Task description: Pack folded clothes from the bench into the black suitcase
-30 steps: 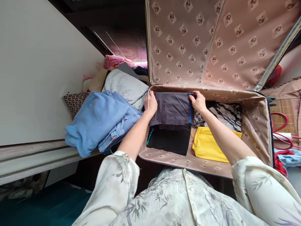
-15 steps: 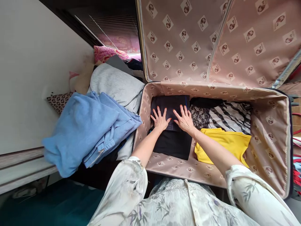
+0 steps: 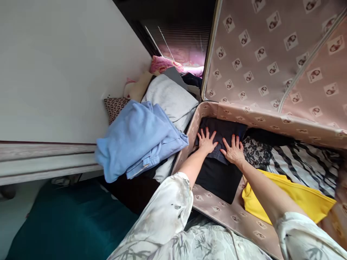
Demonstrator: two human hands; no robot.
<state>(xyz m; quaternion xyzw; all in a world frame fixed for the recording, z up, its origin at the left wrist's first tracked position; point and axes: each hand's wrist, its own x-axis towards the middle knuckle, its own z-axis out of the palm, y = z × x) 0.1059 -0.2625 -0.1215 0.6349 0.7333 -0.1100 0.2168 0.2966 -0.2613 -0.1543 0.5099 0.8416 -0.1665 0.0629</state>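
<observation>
While you lean over the suitcase [image 3: 217, 207], both arms reach straight forward. Your left hand [image 3: 206, 141] and right hand [image 3: 233, 151] lie palm-down, side by side, fingers spread flat, gripping nothing, just pressing on the dark folded garment [image 3: 221, 131]. It sits in the suitcase's far left corner, atop a black one [image 3: 218, 178]. A yellow piece [image 3: 298, 195] lies right of it, and blue clothes [image 3: 138, 137] sit outside the left wall.

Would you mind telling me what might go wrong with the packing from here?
The blue fleece garment overhangs the bed edge beside the beige patterned suitcase and may slide off. Both flat hands, left hand and right hand, could rumple the folded dark grey garment.
</observation>
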